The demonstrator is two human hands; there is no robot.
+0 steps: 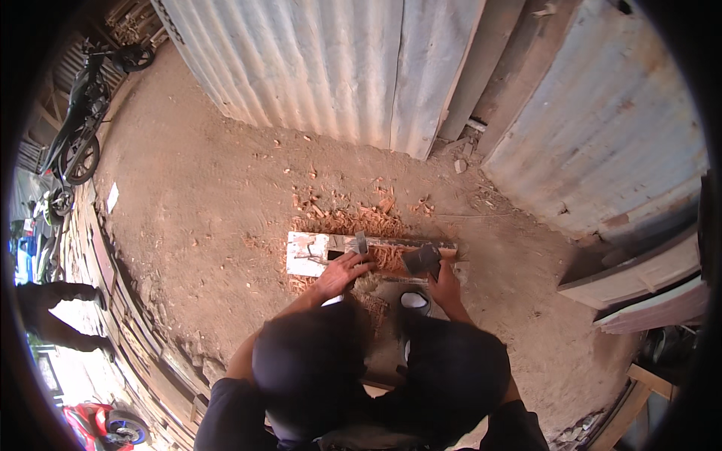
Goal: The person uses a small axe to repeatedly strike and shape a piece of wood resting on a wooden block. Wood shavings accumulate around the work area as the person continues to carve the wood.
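Observation:
A long, low wooden board or bench (299, 264) lies on the ground in front of my feet, its left end pale and worn. My left hand (342, 274) is over the board, fingers closed around the lower end of a small flat greyish piece (361, 242) that stands up from it. Whether that piece is wood or metal, I cannot tell. Gripped in my right hand (445, 287), at the board's right part, is a dark hatchet-like tool (422, 261) with a broad head; its handle is mostly hidden by the fingers. Reddish wood shavings (387, 259) cover the board between the hands.
More shavings (353, 219) are heaped beyond the board on the dirt floor (188, 188). Corrugated metal sheets (316, 68) stand ahead. At left are a dark motorcycle (79, 143), stacked planks (143, 323) and another person's legs (64, 319). Curved boards (639, 274) lean at right.

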